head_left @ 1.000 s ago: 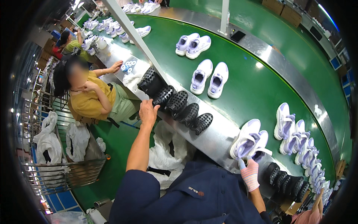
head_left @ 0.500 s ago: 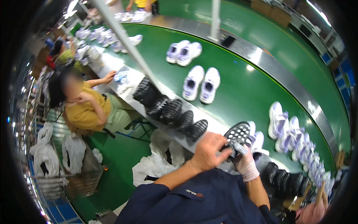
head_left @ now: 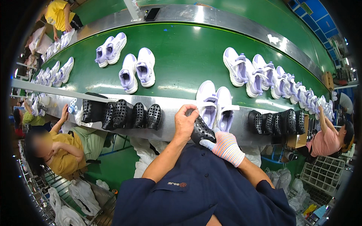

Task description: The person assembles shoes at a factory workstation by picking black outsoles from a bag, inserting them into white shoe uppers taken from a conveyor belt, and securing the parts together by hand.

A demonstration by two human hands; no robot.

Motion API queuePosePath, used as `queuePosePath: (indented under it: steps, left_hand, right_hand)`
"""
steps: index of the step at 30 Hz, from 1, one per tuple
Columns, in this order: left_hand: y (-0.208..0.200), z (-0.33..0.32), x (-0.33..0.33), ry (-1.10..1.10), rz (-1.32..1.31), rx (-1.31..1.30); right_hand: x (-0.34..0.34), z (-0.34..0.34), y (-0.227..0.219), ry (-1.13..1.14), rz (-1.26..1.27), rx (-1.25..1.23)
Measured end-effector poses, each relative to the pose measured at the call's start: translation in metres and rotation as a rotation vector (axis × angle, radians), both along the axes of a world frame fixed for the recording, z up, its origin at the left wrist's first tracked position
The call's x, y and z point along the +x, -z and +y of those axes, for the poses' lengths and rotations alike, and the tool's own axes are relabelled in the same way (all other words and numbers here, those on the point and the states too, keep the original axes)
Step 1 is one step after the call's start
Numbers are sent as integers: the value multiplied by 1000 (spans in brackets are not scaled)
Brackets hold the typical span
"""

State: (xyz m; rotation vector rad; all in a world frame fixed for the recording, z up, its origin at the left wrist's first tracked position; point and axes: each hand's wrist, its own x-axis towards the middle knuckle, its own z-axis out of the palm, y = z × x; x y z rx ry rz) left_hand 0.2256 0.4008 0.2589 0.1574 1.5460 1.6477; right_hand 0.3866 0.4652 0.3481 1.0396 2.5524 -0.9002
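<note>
A black shoe tree dotted with holes (head_left: 203, 130) is held in front of my chest, at the near edge of the metal ledge. My bare left hand (head_left: 184, 123) is closed on its upper end. The other end is gripped by my right hand (head_left: 227, 146), which wears a striped knit glove with pale fingertips. Just beyond the shoe tree stands a pair of white and lilac sneakers: the left sneaker (head_left: 207, 98) and the right sneaker (head_left: 224, 105), straps folded outward. The shoe tree hides part of the left sneaker.
Black shoe trees stand in rows to the left (head_left: 121, 115) and right (head_left: 277, 122) on the metal ledge (head_left: 169, 109). Several sneakers (head_left: 145, 67) sit on the green belt (head_left: 181, 56). A seated co-worker in yellow (head_left: 69, 150) is at left, another in pink (head_left: 328, 139) at right.
The view has swung to the right. My left hand, earlier loosely spread beside the shoe tree, has closed on its upper end. The shoe tree is now tilted differently; my right hand still holds it.
</note>
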Motion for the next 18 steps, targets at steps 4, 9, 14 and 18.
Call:
queuePosePath:
  steps: [4, 9, 14, 18]
  left_hand:
    - [23, 7, 17, 113, 180, -91]
    - [5, 27, 10, 218, 1075, -176]
    - [48, 89, -29, 668, 1096, -37]
    - [46, 91, -32, 890, 768, -59]
  right_hand:
    - [19, 7, 5, 71, -51, -86]
    - [41, 42, 10, 58, -241, -29]
    - [10, 68, 11, -55, -357, 22]
    - [-9, 74, 24, 33, -268, 70]
